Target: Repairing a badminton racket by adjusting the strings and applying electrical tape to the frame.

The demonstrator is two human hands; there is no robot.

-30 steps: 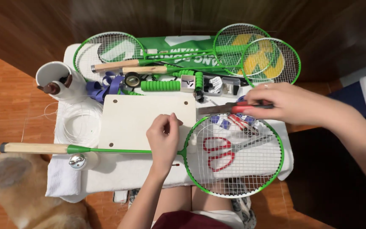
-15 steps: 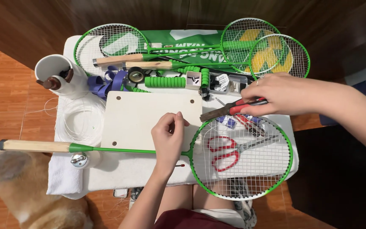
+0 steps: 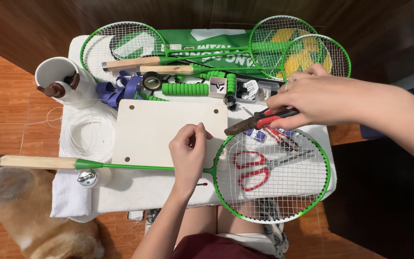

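Under my left hand: my left hand (image 3: 188, 152) rests on the green racket (image 3: 274, 173), fingers curled down at the throat where shaft meets head, pinched small as if on a string end; I cannot tell whether anything is held.
Right hand: my right hand (image 3: 312, 98) is closed around the red-handled pliers (image 3: 259, 122), nose pointing toward my left hand, just above the racket rim.
Racket, handling: I judge it light and springy; the thin shaft flexes, the strings are taut and easy to nick, the frame is smooth and may slide on cloth. Best held at the throat or the wooden grip (image 3: 37, 161) far to the left of my left hand.
Pliers, handling: stiff, heavier at the nose, with coated handles that should grip well.
Beneath the strings: red scissors (image 3: 250, 168) lie under the racket head, right of my left hand.
Beyond my left hand: a pale board (image 3: 164, 129); further out, two more rackets on a green bag (image 3: 207, 45) and a green foam grip (image 3: 185, 89).
Far left: a coil of clear string (image 3: 89, 134) and a white cup (image 3: 61, 79).
Surface: the bench (image 3: 135, 187) is small, draped in a soft white towel, crowded.
Room: orange tiled floor (image 3: 5, 115), dark wood behind, a tan dog (image 3: 29, 216) lying down to the left.
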